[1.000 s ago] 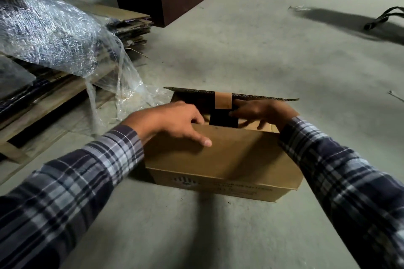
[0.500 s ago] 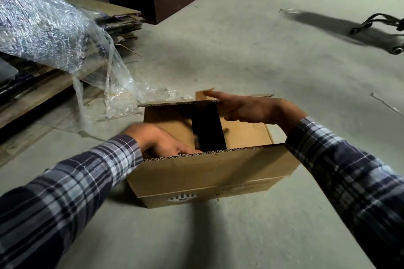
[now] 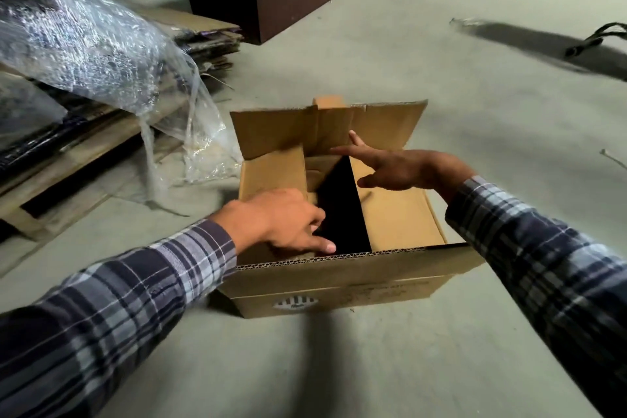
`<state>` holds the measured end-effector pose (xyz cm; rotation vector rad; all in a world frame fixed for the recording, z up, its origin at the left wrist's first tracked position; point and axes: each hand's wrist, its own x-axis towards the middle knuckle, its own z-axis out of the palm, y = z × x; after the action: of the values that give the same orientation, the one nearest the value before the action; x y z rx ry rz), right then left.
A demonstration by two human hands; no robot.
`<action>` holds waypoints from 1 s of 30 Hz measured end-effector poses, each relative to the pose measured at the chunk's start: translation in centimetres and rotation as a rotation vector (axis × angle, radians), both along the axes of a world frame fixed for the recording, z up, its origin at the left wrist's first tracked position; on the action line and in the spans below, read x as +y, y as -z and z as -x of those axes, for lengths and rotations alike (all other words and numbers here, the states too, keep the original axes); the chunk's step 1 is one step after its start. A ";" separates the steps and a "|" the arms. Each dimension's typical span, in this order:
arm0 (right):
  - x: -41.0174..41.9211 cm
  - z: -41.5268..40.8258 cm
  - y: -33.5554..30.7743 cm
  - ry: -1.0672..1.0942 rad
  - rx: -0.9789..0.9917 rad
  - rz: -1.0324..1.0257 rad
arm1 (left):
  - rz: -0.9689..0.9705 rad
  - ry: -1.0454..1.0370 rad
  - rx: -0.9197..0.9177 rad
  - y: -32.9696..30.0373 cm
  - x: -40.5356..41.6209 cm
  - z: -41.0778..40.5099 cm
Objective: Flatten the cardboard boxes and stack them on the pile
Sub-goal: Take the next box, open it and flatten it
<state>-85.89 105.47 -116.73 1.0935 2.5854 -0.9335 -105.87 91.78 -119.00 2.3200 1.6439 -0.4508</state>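
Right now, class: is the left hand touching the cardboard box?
Touching. The head view shows the left hand resting on the cardboard box's inner flap, fingertips on the flap's edge.

Cardboard box [image 3: 339,285] open on floor [image 3: 373,366]; left hand [image 3: 281,224], right hand [image 3: 400,168] inside.

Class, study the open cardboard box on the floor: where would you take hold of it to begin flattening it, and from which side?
Probably the two inner flaps, from above. The cardboard box stands upright with its top open; the left flap and right flap lie folded inward with a dark gap between, so each one's free edge can be gripped from that gap.
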 end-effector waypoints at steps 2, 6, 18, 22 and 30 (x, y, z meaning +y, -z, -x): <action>0.6 0.5 0.1 -0.001 -0.048 -0.014 | -0.070 -0.019 -0.009 -1.2 -0.3 0.9; 1.2 1.0 0.3 0.008 -0.063 0.001 | -0.051 -0.214 -0.057 -3.5 -0.8 3.1; -2.0 1.1 2.6 -0.429 -0.703 -0.451 | -0.014 -0.438 -0.074 -5.8 -2.8 6.3; -2.4 0.1 0.5 -0.324 -0.514 -0.752 | -0.037 -0.451 -0.094 -5.6 -2.8 6.5; -0.6 -8.4 -3.4 0.058 -0.594 -0.893 | -0.008 -0.466 -0.045 -5.8 -2.8 7.7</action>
<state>-77.51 104.91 -113.33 1.3378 2.4153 0.5762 -113.59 88.96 -113.21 1.8455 2.0793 -0.2855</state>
